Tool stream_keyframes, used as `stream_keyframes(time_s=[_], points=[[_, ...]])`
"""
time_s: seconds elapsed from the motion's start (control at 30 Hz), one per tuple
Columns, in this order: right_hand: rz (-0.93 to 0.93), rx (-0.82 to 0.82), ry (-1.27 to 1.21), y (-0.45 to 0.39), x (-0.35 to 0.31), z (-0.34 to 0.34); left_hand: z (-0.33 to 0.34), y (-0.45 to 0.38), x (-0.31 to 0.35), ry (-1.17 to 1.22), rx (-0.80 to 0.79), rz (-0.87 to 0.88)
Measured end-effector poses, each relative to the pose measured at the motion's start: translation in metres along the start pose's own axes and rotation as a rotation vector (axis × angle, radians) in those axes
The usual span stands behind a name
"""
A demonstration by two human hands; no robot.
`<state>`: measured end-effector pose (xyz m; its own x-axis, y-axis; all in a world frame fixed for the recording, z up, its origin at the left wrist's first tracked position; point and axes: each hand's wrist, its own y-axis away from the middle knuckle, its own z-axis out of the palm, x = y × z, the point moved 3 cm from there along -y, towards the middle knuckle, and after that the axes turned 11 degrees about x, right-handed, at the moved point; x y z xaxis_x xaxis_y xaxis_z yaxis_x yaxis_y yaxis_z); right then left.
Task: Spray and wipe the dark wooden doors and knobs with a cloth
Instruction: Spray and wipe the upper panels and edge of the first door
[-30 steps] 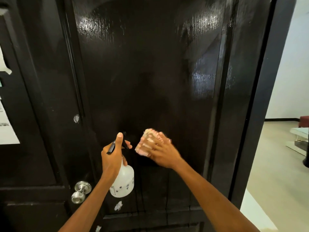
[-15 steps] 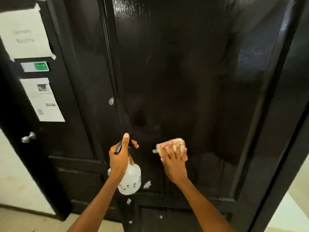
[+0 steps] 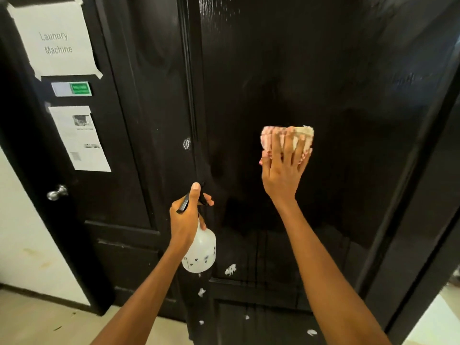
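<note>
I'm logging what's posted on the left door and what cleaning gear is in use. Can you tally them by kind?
Paper sheets on the left door: 2, the "Laundry Machine" sign and a printed notice
Small green-and-white label: 1
Spray bottle, left hand: 1
Cloth, right hand: 1
Total: 5

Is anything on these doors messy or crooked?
Yes. White scuffed patches dot the lower part of the dark door, like chipped paint or smears. On the door to the left, the "Laundry Machine" sign hangs tilted, its tape peeling at the corners.
</note>
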<state>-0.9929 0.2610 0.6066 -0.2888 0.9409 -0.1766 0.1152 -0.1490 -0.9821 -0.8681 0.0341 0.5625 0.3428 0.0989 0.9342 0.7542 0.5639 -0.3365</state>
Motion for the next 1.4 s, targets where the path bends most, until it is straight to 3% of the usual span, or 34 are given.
stream_keyframes(time_s=[0.07, 0.1, 0.17, 0.27, 0.3, 0.37, 0.43, 0.67, 0.73, 0.8, 0.87, 0.93, 1.07, 1.13, 1.27, 1.4], points=[[0.050, -0.001, 0.012, 0.018, -0.008, 0.002, -0.001, 0.002, -0.002, 0.002, -0.007, -0.002], [-0.026, -0.056, -0.014, 0.042, -0.015, 0.006, -0.001, 0.003, -0.004, 0.004, -0.007, -0.006], [-0.337, -0.265, -0.098, 0.107, -0.025, 0.015, -0.004, 0.005, -0.008, 0.003, -0.003, -0.020], [-0.916, -0.719, -0.063, 0.208, -0.014, 0.021, -0.009, 0.005, -0.014, -0.015, -0.001, -0.031], [-1.042, -0.828, -0.035, 0.225, -0.008, 0.022, -0.011, 0.005, -0.015, -0.020, 0.001, -0.034], [-1.126, -0.858, -0.051, 0.226, -0.005, 0.025, -0.014, 0.004, -0.015, -0.018, 0.014, -0.038], [-1.045, -0.741, -0.086, 0.198, -0.015, 0.025, -0.016, 0.003, -0.012, -0.011, 0.027, -0.041], [-0.453, -0.188, -0.078, -0.001, -0.074, 0.022, -0.026, -0.008, 0.006, -0.002, 0.044, 0.001], [-0.241, -0.078, -0.036, -0.037, -0.078, 0.021, -0.031, -0.014, 0.010, 0.006, 0.051, 0.010], [-0.157, -0.031, -0.026, -0.037, -0.086, 0.023, -0.035, -0.019, 0.012, 0.001, 0.061, 0.023], [-0.273, -0.052, -0.078, -0.009, -0.097, 0.028, -0.039, -0.021, 0.012, 0.006, 0.076, 0.018], [-0.498, -0.183, -0.178, 0.041, -0.098, 0.037, -0.043, -0.023, 0.010, 0.008, 0.094, 0.005], [-1.105, -0.744, -0.153, 0.184, -0.057, 0.031, -0.046, -0.016, 0.004, -0.007, 0.084, 0.002], [-1.252, -0.932, -0.057, 0.230, -0.035, 0.024, -0.049, -0.010, 0.000, 0.000, 0.062, 0.006], [-1.254, -0.784, -0.048, 0.203, -0.031, 0.025, -0.057, -0.007, 0.003, 0.011, 0.037, 0.014], [-0.872, -0.491, -0.111, 0.117, -0.052, 0.019, -0.059, -0.008, 0.007, -0.003, 0.047, 0.024]])
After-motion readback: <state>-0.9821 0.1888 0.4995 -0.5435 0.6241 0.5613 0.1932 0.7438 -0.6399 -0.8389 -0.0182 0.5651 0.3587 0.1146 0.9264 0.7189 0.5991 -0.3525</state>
